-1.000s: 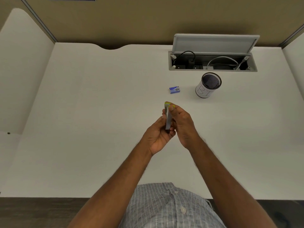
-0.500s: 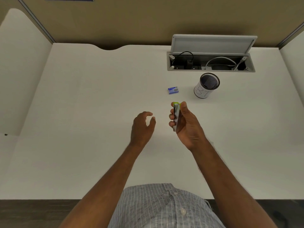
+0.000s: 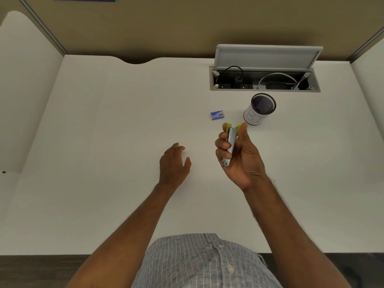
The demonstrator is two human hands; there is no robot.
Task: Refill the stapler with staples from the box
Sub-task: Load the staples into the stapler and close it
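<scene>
My right hand (image 3: 241,161) grips a small stapler (image 3: 231,143), silver with lime-green ends, held upright above the white desk with its top lifted a little apart at the far end. A small blue staple box (image 3: 217,115) lies closed on the desk just beyond and left of the stapler. My left hand (image 3: 173,165) hovers low over the desk to the left of the stapler, palm down, fingers spread, holding nothing.
A white mesh pen cup (image 3: 259,110) stands right of the box. Behind it an open cable hatch (image 3: 265,68) with its lid raised holds cables. Partition walls enclose the white desk (image 3: 104,142) at the back and sides.
My left hand let go of the stapler and moved left and down toward the desk. My right hand carried the stapler slightly right and tilted it.
</scene>
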